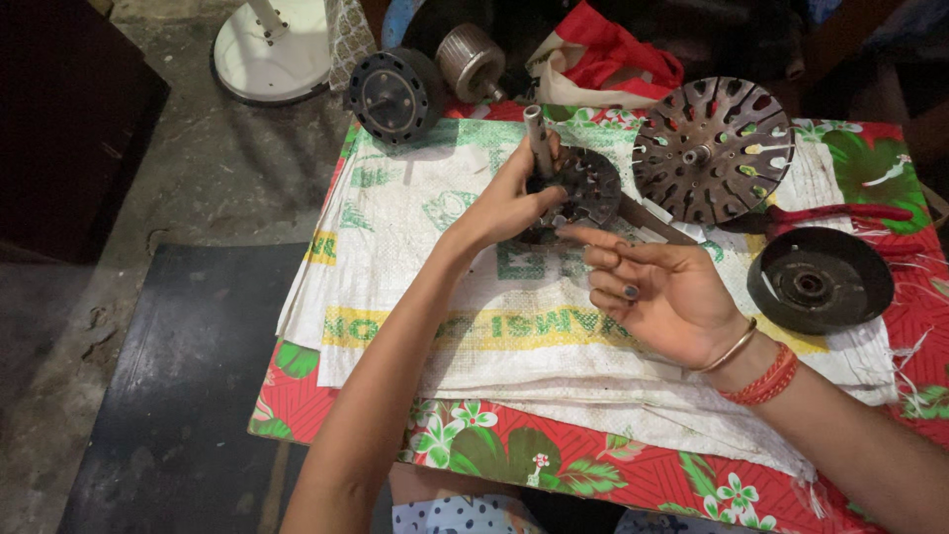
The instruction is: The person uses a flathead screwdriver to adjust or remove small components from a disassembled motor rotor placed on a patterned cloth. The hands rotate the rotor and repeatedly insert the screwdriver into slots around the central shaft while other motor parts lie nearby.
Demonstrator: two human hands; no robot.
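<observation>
i see a small dark slotted metal core (590,186) with a grey shaft (537,138) sticking up at a tilt. it sits on the white woven sack (435,297), just beside a larger slotted disc (712,148).

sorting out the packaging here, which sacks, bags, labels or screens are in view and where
Woven plastic sack: spread flat on the floral cloth under both hands, white with green and yellow printed panels.
Cloth bag: crumpled at the table's far edge, red and cream.
No screens or signs in view.
</observation>
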